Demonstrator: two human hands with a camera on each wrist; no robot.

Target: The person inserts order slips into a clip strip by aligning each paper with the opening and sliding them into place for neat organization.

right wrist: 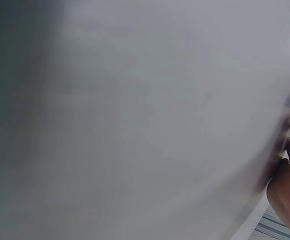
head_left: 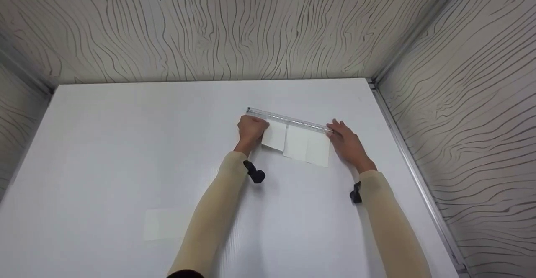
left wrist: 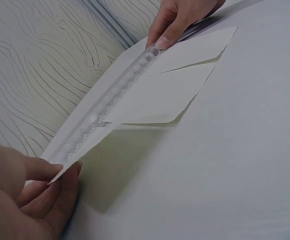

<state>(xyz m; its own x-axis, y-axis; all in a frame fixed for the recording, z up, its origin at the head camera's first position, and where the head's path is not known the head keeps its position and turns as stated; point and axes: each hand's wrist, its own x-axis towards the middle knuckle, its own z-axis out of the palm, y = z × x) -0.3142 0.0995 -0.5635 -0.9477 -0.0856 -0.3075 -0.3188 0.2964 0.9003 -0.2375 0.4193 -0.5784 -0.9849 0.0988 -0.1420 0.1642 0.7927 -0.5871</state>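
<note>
A clear ruler lies slantwise on the white board, along the upper edges of several pale paper pieces. My left hand is at the ruler's left end. Its thumb and fingers pinch the edge of the leftmost paper piece, which is tilted up off the surface in the left wrist view. At the other end, my right hand holds the ruler between thumb and fingers. Two more paper pieces, a middle one and a right one, lie side by side below the ruler. Only part of the right hand shows in the right wrist view.
A pale rectangular sheet lies on the white surface at lower left, partly behind the left sleeve. Wood-patterned panels stand behind and at both sides. A metal rail runs along the right edge.
</note>
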